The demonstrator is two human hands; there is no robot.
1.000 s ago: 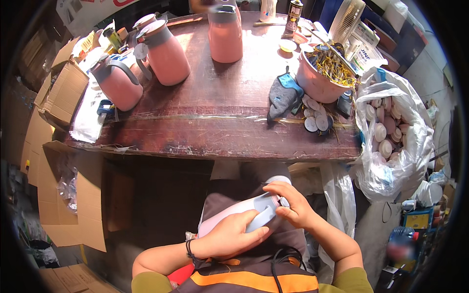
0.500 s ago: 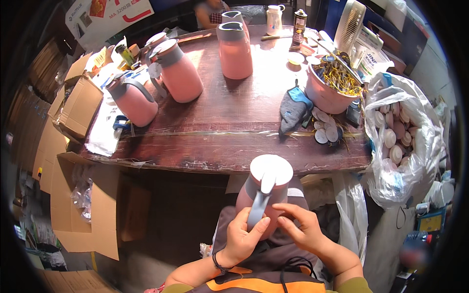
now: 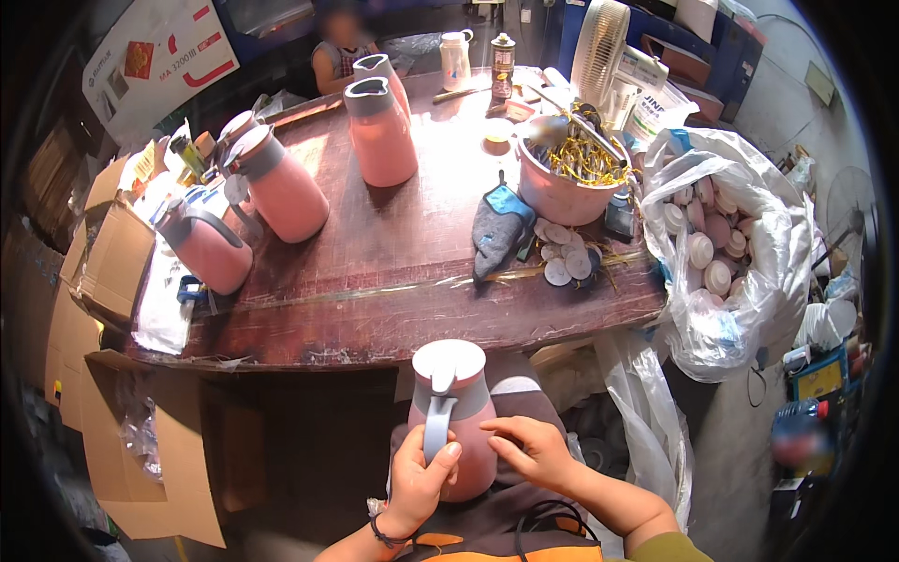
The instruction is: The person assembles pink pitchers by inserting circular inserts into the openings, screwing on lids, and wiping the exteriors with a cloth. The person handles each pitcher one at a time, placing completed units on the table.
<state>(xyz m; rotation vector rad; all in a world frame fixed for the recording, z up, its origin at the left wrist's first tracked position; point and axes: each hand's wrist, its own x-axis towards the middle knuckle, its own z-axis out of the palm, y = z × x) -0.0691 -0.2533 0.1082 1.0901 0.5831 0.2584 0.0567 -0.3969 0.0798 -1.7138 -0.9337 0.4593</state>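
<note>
A pink thermos jug [image 3: 468, 468] with a grey collar and a white lid [image 3: 449, 361] stands about upright over my lap, below the table's near edge. My left hand [image 3: 420, 480] is wrapped round its grey-blue handle [image 3: 437, 426]. On the jug's right side is my right hand [image 3: 536, 454], fingers bent and apart, holding nothing. Its fingertips are at the pink wall; whether they touch I cannot tell. Part of the jug's lower body is behind my left hand.
On the dark red table [image 3: 375, 318] stand several pink jugs [image 3: 384, 140]. To the right are a bucket of yellow-tied pieces [image 3: 567, 192], a grey-blue cloth [image 3: 504, 229] and a plastic bag of round lids [image 3: 730, 225]. Open cartons [image 3: 145, 459] stand left. A person [image 3: 342, 51] is beyond the table.
The view has swung to the right, so the table and its things sit further left in the picture. My left hand keeps its hold on the handle; my right hand remains beside the jug.
</note>
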